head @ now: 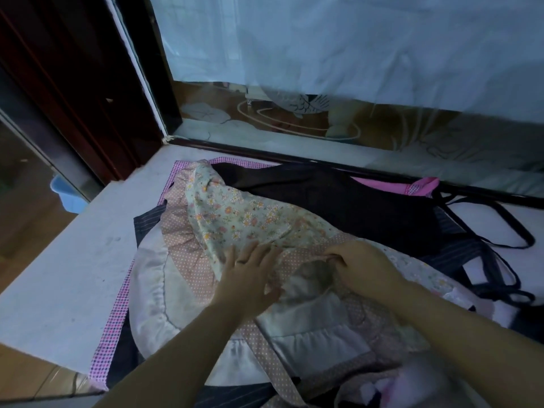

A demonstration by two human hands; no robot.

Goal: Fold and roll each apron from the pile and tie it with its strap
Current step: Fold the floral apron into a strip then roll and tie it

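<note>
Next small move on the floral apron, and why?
Probably draw the right hand, which pinches the dotted trim, across to lay the fold over, while the left hand presses the floral apron flat: it lies rumpled, not yet rolled.

Top of your pile: floral apron [235, 219], cream with small pink and orange flowers, edged by a pink ruffle [182, 245] with white dots, over a plain white lining [153, 290]. Under it you've got a black apron [338, 198], a navy pinstriped apron [147, 222] and a pink-and-purple checked cloth [117, 313]. Straps [500, 294] are dark navy, ledge [73, 260] white, tub [64, 195] light blue.
</note>
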